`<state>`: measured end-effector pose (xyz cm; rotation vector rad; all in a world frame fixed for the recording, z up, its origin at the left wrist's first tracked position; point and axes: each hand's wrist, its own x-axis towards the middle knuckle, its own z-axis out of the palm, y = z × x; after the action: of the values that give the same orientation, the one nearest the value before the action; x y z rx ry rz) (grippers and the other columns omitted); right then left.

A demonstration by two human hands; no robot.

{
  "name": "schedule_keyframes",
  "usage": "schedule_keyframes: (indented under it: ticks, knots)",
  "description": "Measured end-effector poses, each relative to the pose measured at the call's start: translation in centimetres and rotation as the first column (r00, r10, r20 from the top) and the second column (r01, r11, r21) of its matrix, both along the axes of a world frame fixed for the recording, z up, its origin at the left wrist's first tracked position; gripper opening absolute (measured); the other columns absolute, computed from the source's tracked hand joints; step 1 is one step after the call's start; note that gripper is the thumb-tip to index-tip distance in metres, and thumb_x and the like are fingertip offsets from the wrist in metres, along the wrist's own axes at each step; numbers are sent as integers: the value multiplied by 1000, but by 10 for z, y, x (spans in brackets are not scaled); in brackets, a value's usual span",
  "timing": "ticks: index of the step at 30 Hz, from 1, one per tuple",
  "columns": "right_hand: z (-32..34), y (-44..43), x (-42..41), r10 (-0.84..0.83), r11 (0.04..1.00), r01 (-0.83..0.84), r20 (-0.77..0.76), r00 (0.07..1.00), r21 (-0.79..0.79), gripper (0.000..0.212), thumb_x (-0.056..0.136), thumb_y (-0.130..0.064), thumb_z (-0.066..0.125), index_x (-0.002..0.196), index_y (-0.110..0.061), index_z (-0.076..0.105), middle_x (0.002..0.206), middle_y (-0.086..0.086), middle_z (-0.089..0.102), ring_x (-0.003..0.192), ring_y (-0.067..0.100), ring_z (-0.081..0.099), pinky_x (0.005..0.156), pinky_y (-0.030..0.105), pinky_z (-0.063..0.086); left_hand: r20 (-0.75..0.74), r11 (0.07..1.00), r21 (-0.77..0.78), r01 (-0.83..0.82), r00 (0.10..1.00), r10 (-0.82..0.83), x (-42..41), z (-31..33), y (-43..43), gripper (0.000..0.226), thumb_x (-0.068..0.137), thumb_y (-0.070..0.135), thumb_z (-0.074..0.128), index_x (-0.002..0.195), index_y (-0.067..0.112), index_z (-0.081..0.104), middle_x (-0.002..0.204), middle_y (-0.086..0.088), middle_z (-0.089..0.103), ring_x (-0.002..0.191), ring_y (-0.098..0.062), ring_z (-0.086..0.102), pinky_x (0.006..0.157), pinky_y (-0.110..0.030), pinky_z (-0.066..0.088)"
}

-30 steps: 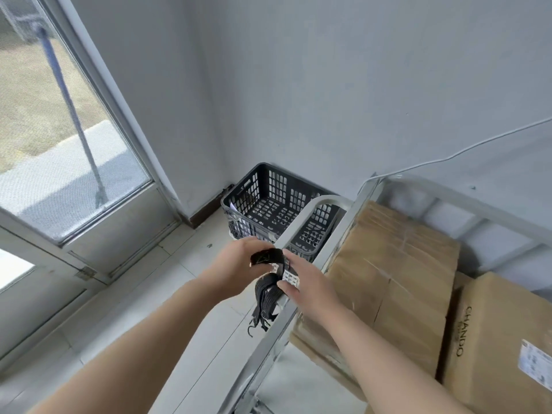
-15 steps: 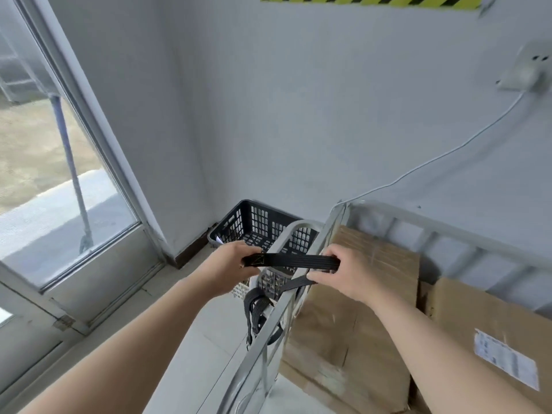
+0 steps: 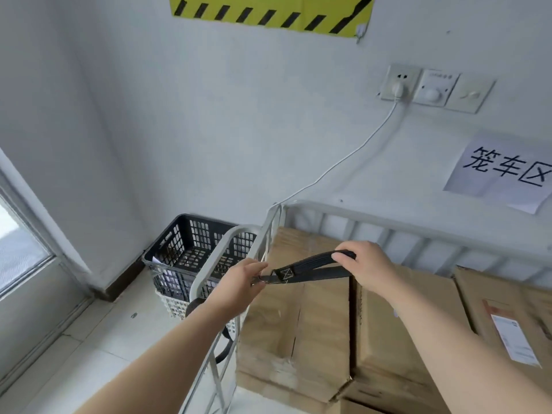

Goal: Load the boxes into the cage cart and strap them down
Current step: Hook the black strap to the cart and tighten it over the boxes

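Two hands hold our strap over the boxes. Our left hand pinches its metal end; our right hand grips the doubled webbing.

Three brown cardboard boxes sit side by side inside a pale grey metal-tube cage cart, their tops just below its barred back rail. The rightmost box bears a white shipping label. A flat black webbing strap, doubled over and stitched with a cross near its metal end, stretches above the leftmost box. The left hand pinches the metal end; the right hand grips the folded webbing. More strap hangs looped outside the cart's left rail.
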<state>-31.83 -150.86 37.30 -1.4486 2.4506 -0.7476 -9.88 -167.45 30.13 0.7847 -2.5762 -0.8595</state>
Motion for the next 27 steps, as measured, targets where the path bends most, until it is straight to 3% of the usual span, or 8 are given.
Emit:
schedule_keyframes:
  ticks: [3,7,10,12,17,21,24,27]
  knots:
    - [-1,26,-20,-28,999,28,-6,1000,37,17,91,-28,57,77,-28,66,70,-10,64,68,6,55,60,22,39,66,1000,-18,14,998,-13,-13,-15,7,43,88,14,65,130,14,59,122,2,60,106,-14,60,98,-28,46]
    - [-1,62,-50,-45,994,44,1,999,100,18,91,-27,57,75,-30,65,71,-11,64,72,12,58,67,31,43,337,993,-106,49,942,-11,-41,-36,23,47,90,19,60,136,15,50,133,-2,51,118,-20,52,99,-33,44]
    - [5,95,-82,-31,992,34,-22,999,122,15,90,-28,59,79,-30,68,76,-13,67,74,4,58,65,19,41,483,978,-197,74,875,32,-68,-53,42,62,91,23,58,146,13,31,142,-5,41,131,-24,38,107,-35,36]
    - [11,120,-105,-36,991,40,-31,999,131,13,89,-29,61,78,-32,68,75,-17,67,73,-3,57,62,15,38,527,964,-259,54,845,94,-83,-68,55,68,93,25,55,150,15,20,146,-4,36,136,-24,32,111,-35,30]
    - [18,190,-156,-90,986,88,9,996,143,13,90,-26,62,79,-28,69,77,-14,68,75,-2,59,63,15,39,601,943,-332,-16,767,224,-114,-98,75,65,96,23,46,152,19,13,151,-4,28,140,-24,25,114,-36,25]
    - [12,240,-188,-143,980,135,52,988,145,13,91,-23,62,83,-22,72,81,-10,70,79,3,60,66,14,39,629,940,-341,25,749,209,-139,-109,95,56,96,18,41,148,24,23,145,0,37,135,-23,33,110,-35,28]
    - [4,272,-208,-184,973,174,55,981,150,15,91,-24,61,81,-25,72,80,-13,69,77,-2,59,65,16,40,682,939,-329,105,714,159,-153,-116,115,34,96,14,38,127,24,47,127,1,52,120,-22,47,102,-32,36]
    - [-4,300,-228,-230,955,220,29,973,199,16,92,-27,58,81,-31,70,81,-14,69,77,2,60,65,23,43,713,961,-253,109,692,109,-168,-117,142,28,93,7,39,111,20,56,110,0,58,105,-21,54,91,-31,44]
